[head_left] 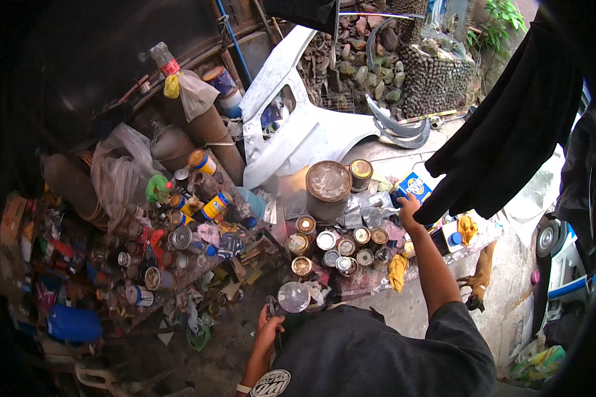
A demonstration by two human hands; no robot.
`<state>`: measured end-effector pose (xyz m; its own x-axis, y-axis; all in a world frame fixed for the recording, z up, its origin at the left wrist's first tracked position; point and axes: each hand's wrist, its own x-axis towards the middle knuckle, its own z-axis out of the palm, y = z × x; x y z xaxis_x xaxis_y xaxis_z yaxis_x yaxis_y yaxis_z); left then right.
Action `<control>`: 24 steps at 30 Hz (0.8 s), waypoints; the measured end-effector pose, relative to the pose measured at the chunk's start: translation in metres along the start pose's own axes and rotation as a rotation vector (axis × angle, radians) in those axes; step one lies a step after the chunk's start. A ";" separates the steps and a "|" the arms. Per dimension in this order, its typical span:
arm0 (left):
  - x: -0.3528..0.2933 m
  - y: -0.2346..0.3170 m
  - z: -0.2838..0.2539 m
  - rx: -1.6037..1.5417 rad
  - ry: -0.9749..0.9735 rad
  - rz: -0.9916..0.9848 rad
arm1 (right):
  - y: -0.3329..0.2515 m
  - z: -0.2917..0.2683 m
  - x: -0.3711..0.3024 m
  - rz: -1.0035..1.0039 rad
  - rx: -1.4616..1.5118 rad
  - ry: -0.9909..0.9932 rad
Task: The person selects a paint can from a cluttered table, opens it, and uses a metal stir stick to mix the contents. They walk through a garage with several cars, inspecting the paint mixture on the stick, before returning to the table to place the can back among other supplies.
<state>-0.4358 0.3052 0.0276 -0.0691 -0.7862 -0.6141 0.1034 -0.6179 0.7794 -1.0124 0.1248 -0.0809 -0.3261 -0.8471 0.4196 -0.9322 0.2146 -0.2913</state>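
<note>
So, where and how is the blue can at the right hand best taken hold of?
Probably the near, lower part of the blue can, approached from the person's side: it looks boxy, so its flat sides should suit a thumb-and-fingers grip. The right hand meets it there. Whether it has a handle can't be made out.

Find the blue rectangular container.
Head view, right of centre: the blue rectangular container is at the right hand, right of the large round can.
</note>
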 end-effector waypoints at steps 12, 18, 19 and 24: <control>0.038 0.028 0.046 0.135 -0.131 -0.016 | -0.278 -0.193 -0.083 -0.534 0.763 -0.651; 0.045 0.025 0.051 0.131 -0.239 -0.049 | -0.303 -0.176 -0.093 -0.786 0.658 -0.542; 0.043 0.026 0.050 0.127 -0.238 -0.074 | -0.303 -0.177 -0.091 -0.787 0.656 -0.540; 0.038 0.033 0.044 0.048 -0.311 -0.153 | -0.307 -0.177 -0.089 -0.843 0.658 -0.729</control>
<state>-0.4792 0.2548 0.0354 -0.3803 -0.6450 -0.6628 0.0225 -0.7229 0.6906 -0.7254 0.2204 0.1238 0.6746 -0.7164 0.1778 -0.4880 -0.6136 -0.6208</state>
